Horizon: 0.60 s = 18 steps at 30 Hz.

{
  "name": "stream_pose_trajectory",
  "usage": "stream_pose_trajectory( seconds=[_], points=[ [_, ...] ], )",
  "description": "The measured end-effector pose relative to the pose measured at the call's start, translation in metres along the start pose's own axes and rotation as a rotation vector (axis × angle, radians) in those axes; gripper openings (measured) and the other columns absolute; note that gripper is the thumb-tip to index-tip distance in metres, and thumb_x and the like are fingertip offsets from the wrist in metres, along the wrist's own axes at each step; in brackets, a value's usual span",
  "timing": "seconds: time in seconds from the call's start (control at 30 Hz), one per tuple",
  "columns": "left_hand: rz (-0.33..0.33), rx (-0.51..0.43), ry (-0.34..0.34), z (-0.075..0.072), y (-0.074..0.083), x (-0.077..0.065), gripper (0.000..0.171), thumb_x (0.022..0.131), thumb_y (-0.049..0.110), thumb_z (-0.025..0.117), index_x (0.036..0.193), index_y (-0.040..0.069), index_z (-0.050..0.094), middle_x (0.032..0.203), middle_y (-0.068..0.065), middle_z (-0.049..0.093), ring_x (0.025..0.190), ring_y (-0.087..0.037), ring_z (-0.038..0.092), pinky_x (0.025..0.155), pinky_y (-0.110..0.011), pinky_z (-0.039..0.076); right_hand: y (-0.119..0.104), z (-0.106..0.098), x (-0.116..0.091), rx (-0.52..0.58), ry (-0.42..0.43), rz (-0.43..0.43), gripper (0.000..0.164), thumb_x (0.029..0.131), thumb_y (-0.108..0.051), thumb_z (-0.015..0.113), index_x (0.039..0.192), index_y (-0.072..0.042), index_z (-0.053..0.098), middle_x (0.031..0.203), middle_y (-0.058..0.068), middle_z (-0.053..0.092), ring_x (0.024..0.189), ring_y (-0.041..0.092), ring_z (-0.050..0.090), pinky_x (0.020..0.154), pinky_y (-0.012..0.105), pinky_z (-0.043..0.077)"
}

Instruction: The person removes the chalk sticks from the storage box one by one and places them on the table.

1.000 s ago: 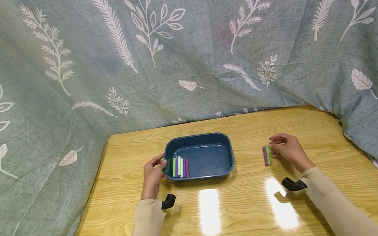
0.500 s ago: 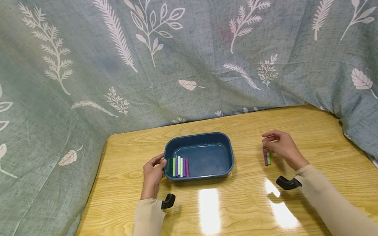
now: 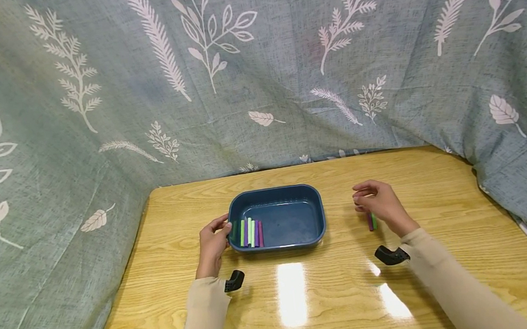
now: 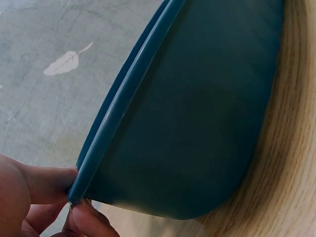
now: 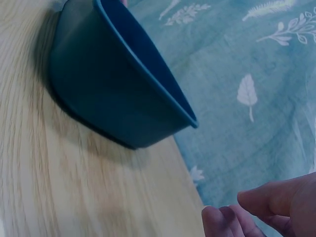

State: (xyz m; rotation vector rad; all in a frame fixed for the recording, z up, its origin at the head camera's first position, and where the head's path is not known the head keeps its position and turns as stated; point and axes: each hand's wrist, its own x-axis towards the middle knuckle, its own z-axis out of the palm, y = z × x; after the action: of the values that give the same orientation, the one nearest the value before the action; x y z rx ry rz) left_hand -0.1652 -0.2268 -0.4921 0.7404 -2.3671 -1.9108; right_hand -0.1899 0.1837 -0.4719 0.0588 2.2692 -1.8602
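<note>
My left hand (image 3: 214, 243) pinches the left rim of a dark blue plastic tub (image 3: 296, 245), thumb over the edge and fingers beneath it. The left wrist view shows the thumb (image 4: 52, 183) against the rim of the tub (image 4: 187, 108). Several slim green and purple sticks (image 3: 251, 233) lie side by side at the tub's left end. To the right, my right hand (image 3: 383, 205) hovers with loosely bent fingers and nothing between them. It overlaps a purple stick (image 3: 370, 223) and a green stick (image 3: 374, 222) on the table, hiding their far ends.
The wooden table (image 3: 163, 314) carries bright reflections near its front. A grey-blue leaf-print curtain (image 3: 286, 103) hangs behind the table and along both sides. A black curved piece (image 3: 391, 255) sticks out at the right sleeve, and a similar black piece (image 3: 234, 280) at the left.
My right hand has moved left from beside the two table sticks to over their far ends. The sticks have not moved, and my left hand keeps its hold on the tub.
</note>
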Motion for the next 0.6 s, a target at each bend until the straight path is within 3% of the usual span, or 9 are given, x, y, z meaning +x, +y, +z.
stream_pose_trajectory(
  seconds=[0.33, 0.6],
  points=[
    [-0.001, -0.005, 0.001, 0.000, -0.001, 0.000, 0.034, 0.106, 0.003, 0.062, 0.139, 0.002, 0.067, 0.114, -0.013, 0.057, 0.072, -0.013, 0.052, 0.057, -0.021, 0.046, -0.011, 0.015, 0.005, 0.026, -0.010, 0.000, 0.038, 0.105, 0.002, 0.059, 0.141, 0.013, 0.052, 0.122, 0.023, 0.060, 0.101, 0.027, 0.069, 0.095, 0.044, 0.060],
    [-0.004, 0.003, 0.003, 0.000, -0.001, 0.000, 0.034, 0.106, 0.004, 0.062, 0.139, 0.002, 0.068, 0.117, -0.013, 0.056, 0.071, -0.011, 0.051, 0.057, -0.021, 0.045, -0.021, 0.027, 0.008, 0.027, 0.000, -0.035, 0.035, 0.103, 0.004, 0.062, 0.137, 0.012, 0.056, 0.119, 0.023, 0.061, 0.089, 0.016, 0.070, 0.089, 0.041, 0.062]
  ],
)
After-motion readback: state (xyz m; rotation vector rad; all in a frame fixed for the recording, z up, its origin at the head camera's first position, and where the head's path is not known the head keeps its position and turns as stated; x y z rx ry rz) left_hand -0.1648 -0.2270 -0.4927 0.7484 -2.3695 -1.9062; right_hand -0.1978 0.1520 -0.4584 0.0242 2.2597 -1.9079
